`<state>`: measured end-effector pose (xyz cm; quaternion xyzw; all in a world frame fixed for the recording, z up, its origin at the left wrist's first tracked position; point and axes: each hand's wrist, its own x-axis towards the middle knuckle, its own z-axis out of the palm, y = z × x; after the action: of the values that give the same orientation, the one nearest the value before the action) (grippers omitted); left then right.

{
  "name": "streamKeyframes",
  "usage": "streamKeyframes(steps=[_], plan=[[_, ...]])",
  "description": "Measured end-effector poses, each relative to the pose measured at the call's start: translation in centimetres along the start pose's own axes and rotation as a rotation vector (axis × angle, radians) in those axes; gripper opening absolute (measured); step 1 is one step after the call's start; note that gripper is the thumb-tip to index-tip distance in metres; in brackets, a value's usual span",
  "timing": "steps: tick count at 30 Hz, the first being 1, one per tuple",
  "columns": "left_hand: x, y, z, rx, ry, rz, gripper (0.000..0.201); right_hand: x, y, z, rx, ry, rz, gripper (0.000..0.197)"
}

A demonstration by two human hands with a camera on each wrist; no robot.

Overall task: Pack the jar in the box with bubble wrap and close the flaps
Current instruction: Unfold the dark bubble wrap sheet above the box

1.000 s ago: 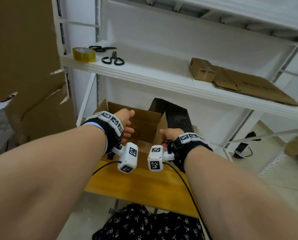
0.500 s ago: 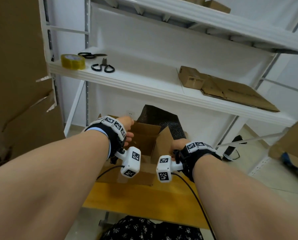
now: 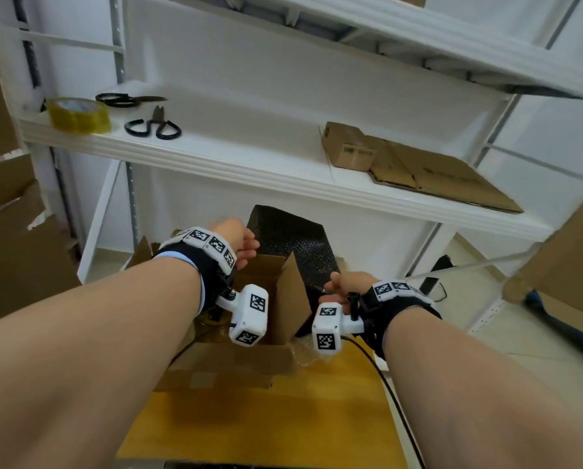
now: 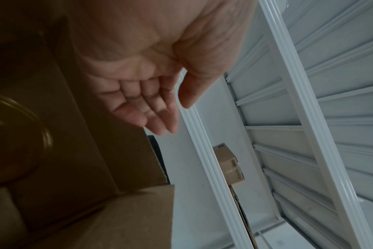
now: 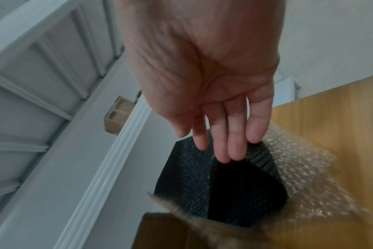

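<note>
1. Left hand [image 3: 237, 236] hangs over the far left part of the open box [image 3: 263, 299], fingers loosely extended and slightly cupped, holding nothing; the left wrist view shows the palm bare above the box's inner wall.
2. Right hand [image 3: 342, 286] reaches just past the box's right side, its fingers [image 5: 234, 143] straight and together, tips touching the top of the black bubble wrap [image 5: 202, 176]. Whether the thumb pinches the sheet cannot be told.
3. Inside the box, the jar [image 4: 13, 134] shows only as a round amber rim low in the left wrist view, so it appears to be already placed.
4. Clear bubble wrap [image 5: 305, 176] lies on the yellow table [image 3: 283, 428] at the box's right side, touching the black sheet, which leans up behind the box at the table's far edge.
5. All four flaps stand open; the right flap [image 3: 291, 296] stands upright between the hands.
6. Judged from this, the step in hand is fetching padding. The next move calls for a firm grip on a sheet, lifting it over the upright right flap and tucking it around the jar before folding the flaps.
7. Tape [image 3: 78, 115] and scissors [image 3: 154, 126] sit at the left end of the shelf above.
</note>
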<state>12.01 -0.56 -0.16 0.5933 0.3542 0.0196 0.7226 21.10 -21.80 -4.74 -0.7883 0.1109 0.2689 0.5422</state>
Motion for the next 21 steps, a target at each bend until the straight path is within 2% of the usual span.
streamKeyframes(steps=[5,9,14,16,17,18,19,21], plan=[[0.3,1.3,3.1,0.119,-0.044,0.089,0.025,3.1,1.3,-0.9,0.121,-0.004,0.074,0.029],[1.0,2.1,3.9,0.288,-0.061,0.128,0.027,5.9,2.0,-1.1,-0.054,0.003,0.024,0.020],[2.4,1.4,3.6,0.344,-0.070,0.124,0.024,7.1,1.8,-1.1,-0.299,0.021,-0.022,0.028],[3.1,1.3,3.3,0.334,-0.073,0.116,0.024,7.1,1.7,-0.9,-0.352,-0.011,-0.054,0.020],[3.3,1.2,3.1,0.321,-0.072,0.108,0.025,7.3,1.7,-0.7,-0.350,-0.031,-0.056,0.008],[3.6,1.1,2.9,0.303,-0.070,0.099,0.026,7.1,1.6,-0.4,-0.351,-0.039,-0.067,0.009],[3.8,1.0,2.7,0.288,-0.067,0.091,0.027,7.7,1.7,-0.4,-0.355,-0.017,-0.082,0.027],[3.9,0.9,2.3,0.264,-0.064,0.074,0.028,7.5,1.0,0.0,-0.375,0.048,-0.119,0.043]])
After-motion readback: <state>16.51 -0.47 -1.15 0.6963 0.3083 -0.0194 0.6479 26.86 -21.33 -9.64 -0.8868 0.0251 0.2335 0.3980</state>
